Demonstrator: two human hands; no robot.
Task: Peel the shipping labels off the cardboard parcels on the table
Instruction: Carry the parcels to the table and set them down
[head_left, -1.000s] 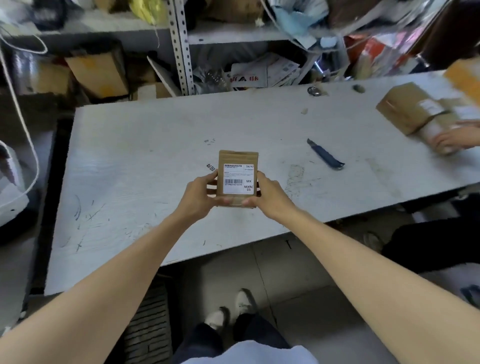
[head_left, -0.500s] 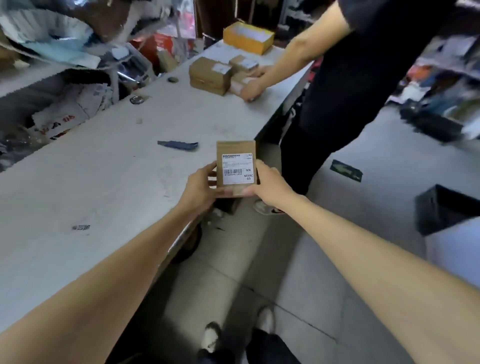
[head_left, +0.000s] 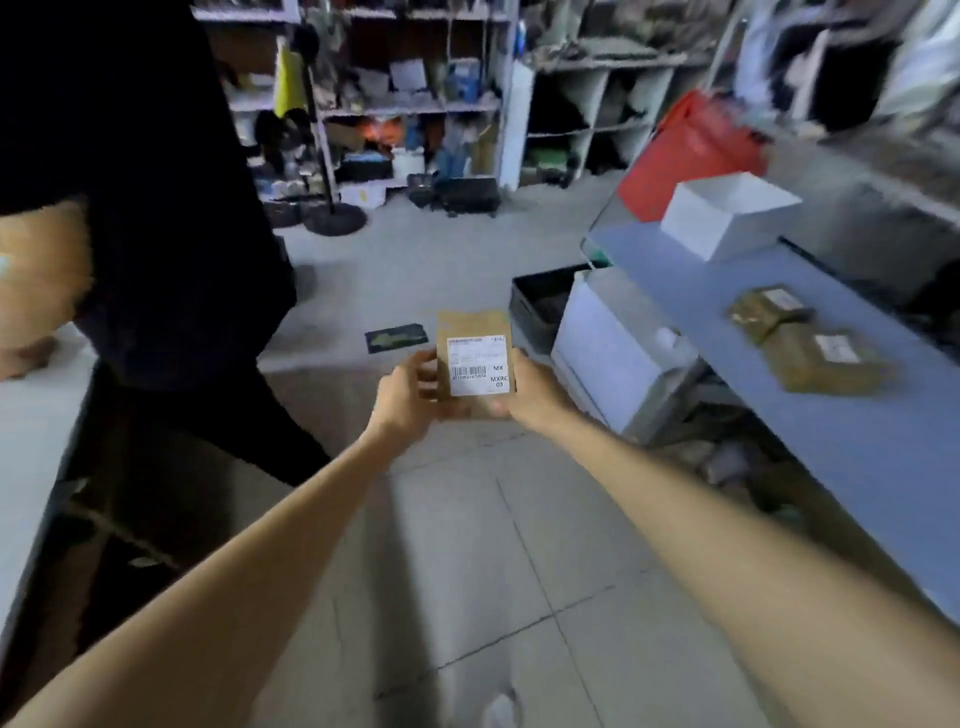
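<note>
1. Cardboard, brown and small: the parcel (head_left: 474, 325) is upright in the air over the floor, between two tables. Its white shipping label (head_left: 477, 365) faces the camera and lies flat on it (the print reads MX and MXRC 03).
2. The left hand (head_left: 410, 397) grips the parcel's left edge, with the fingers curled behind and the thumb in front. The right hand (head_left: 535, 392) grips the right edge and lower corner in the same way.
3. Below is a pale tiled floor (head_left: 467, 545). A dark flat card (head_left: 396, 336) lies on it just beyond the parcel.
4. On the right, a blue-grey table (head_left: 810, 441) carries two more parcels (head_left: 826, 358), labelled and close together. Farther back on it is an open-topped white box (head_left: 727, 213), whose inside is hidden, with a red bag (head_left: 685, 150) behind.
5. A white boxy unit (head_left: 618, 353) stands against that table's near edge. Behind the unit, a black bin (head_left: 537, 299) holds something dark that is too blurred to tell.
6. On the left, another person (head_left: 156, 208) in dark clothing stands by a white table (head_left: 31, 441), one hand at its edge.
7. Crowded shelves (head_left: 410, 93) line the back wall.
</note>
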